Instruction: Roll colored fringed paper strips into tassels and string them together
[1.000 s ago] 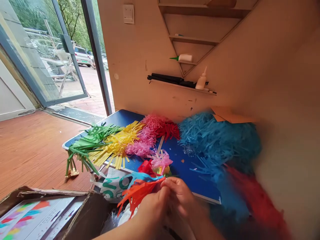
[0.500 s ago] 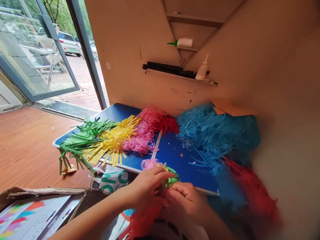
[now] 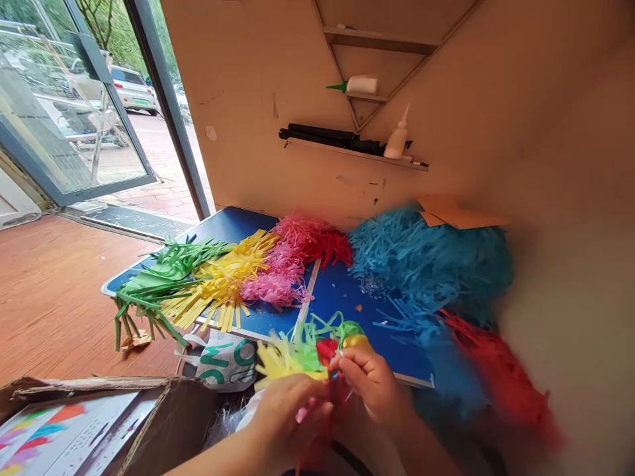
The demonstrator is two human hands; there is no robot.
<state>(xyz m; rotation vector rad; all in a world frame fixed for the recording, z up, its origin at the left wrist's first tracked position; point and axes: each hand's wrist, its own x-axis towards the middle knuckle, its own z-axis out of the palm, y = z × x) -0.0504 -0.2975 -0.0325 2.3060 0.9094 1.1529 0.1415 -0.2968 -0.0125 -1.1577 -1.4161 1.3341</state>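
Observation:
Both hands work together on a multicoloured fringed paper bundle (image 3: pixel 302 350) with yellow, green and red strips, held just in front of the blue board's near edge. My left hand (image 3: pixel 288 413) is curled under the bundle and blurred by motion. My right hand (image 3: pixel 372 380) pinches the bundle's red and yellow core between thumb and fingers. Behind them the blue board (image 3: pixel 342 297) carries piles of fringed paper: green (image 3: pixel 159 277), yellow (image 3: pixel 223 281), pink (image 3: pixel 278 277), red (image 3: pixel 317 241) and a big blue heap (image 3: pixel 426 261).
A red fringe pile (image 3: pixel 491 377) lies at the right by the beige wall. A cardboard box (image 3: pixel 89 423) with printed sheets sits at lower left. A printed bag (image 3: pixel 223 360) hangs under the board. Glue bottles (image 3: pixel 397 139) stand on wall shelves. An open glass door (image 3: pixel 74 112) is at left.
The bundle has been turned in my hands: orange and red strips showed first, now yellow and green fringes fan out to the left. My left hand dropped from on top to below it.

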